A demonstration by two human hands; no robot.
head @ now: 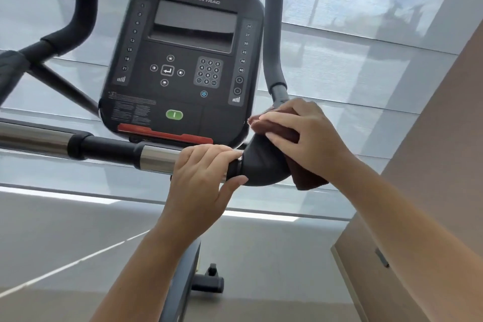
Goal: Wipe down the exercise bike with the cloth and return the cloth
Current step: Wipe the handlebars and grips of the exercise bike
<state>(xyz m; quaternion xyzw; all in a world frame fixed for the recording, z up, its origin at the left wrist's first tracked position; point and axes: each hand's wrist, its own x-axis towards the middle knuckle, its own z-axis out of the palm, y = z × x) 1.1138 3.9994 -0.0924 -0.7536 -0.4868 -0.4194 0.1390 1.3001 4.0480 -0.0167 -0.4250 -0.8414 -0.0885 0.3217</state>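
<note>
Brown cloth (307, 180) lies draped over the padded bend (261, 167) just below the console's (183, 60) right corner, with a tail hanging under the wrist. The right hand (305, 136) presses it there, fingers straight and close together; the thumb is hidden. The left hand (203, 167) curls round the handlebar (154, 155) beneath the console, touching the bend. The upright grip (273, 42) rises right of the console, directly above the right hand, its long axis near vertical. The next stroke probably runs upward, and the right hand is the nearer one.
</note>
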